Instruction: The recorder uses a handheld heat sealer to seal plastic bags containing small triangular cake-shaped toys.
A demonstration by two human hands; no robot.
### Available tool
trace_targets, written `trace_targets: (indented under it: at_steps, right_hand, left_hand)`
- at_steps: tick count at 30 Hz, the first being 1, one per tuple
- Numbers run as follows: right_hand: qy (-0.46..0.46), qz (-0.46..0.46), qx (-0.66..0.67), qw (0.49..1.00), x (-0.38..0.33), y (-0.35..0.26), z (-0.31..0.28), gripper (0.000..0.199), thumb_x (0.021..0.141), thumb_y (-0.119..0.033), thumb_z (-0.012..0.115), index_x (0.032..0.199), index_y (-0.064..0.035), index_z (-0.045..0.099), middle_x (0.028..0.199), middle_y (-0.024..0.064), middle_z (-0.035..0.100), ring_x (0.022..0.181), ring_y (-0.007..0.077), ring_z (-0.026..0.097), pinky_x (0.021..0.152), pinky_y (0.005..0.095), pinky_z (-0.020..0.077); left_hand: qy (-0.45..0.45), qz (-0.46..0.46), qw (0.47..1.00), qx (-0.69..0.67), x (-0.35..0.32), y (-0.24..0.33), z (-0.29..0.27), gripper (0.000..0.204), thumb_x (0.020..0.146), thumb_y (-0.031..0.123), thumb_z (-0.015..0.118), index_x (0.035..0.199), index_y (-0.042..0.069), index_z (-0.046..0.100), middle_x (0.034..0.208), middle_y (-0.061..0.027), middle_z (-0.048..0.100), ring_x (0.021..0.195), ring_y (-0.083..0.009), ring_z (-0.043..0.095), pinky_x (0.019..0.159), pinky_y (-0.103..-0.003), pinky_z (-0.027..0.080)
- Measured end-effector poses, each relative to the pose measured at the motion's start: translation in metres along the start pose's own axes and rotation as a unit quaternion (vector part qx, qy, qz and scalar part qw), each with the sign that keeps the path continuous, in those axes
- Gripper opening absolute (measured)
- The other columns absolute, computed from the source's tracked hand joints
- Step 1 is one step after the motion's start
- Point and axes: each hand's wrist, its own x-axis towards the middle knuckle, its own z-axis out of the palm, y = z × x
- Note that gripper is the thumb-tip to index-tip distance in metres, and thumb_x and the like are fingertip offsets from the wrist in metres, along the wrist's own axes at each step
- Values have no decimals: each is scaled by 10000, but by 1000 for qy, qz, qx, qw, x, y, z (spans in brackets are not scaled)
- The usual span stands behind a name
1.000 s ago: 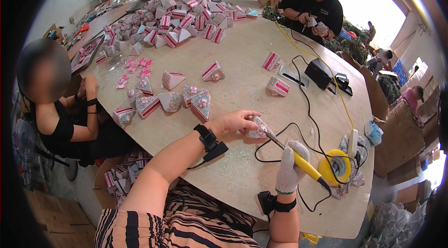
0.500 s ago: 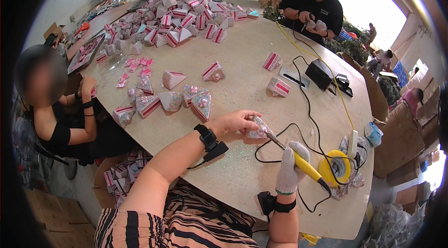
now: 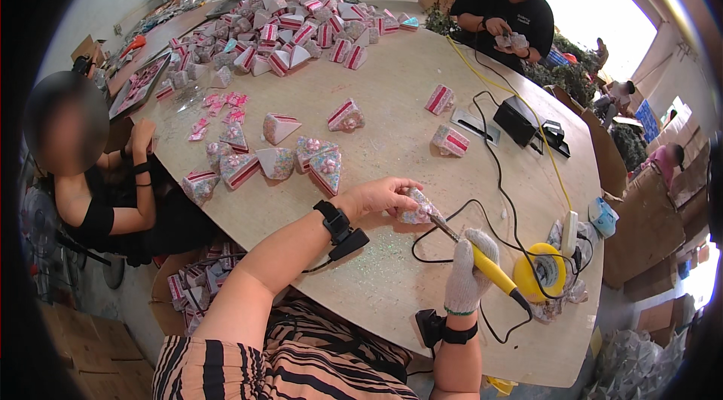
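My right grip (image 3: 468,277): white knit glove, green cuff edge. Tool (image 3: 488,267) in it: yellow handle, black cord. My left grip (image 3: 382,195) bare, black wrist strap; small wedge box (image 3: 419,209) in it speckled pastel glitter. Near wedge boxes (image 3: 290,159): pink-red stripes, floral pink-and-green sides. Far pile (image 3: 290,27): same pink, red, white. Tabletop (image 3: 392,99) pale beige. Right: yellow round stand (image 3: 541,273). My shirt (image 3: 301,366): orange-black stripes.

Bright daylight from top right — glare there; fisheye bending, dark rim.
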Motion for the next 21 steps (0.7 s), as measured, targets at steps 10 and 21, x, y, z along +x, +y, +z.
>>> trace_targets:
  at_steps: [10,21]
  right_hand:
    - [-17,5,-3,1000,-1,-8,1,175,828,-10,600,999,-33,573,997,57,582,909,122,536,826,278,443]
    - [-19,3,-5,1000,-1,-6,4,181,822,1,602,998,-37,575,995,49,583,913,118,528,829,271,435]
  left_hand:
    - [-5,5,1000,-4,1,-3,-1,551,795,120,652,1296,33,440,999,-43,512,880,-119,502,706,-238,440]
    - [-3,10,1000,13,0,-2,-1,546,794,140,659,1287,30,450,985,-40,517,866,-117,501,706,-243,447]
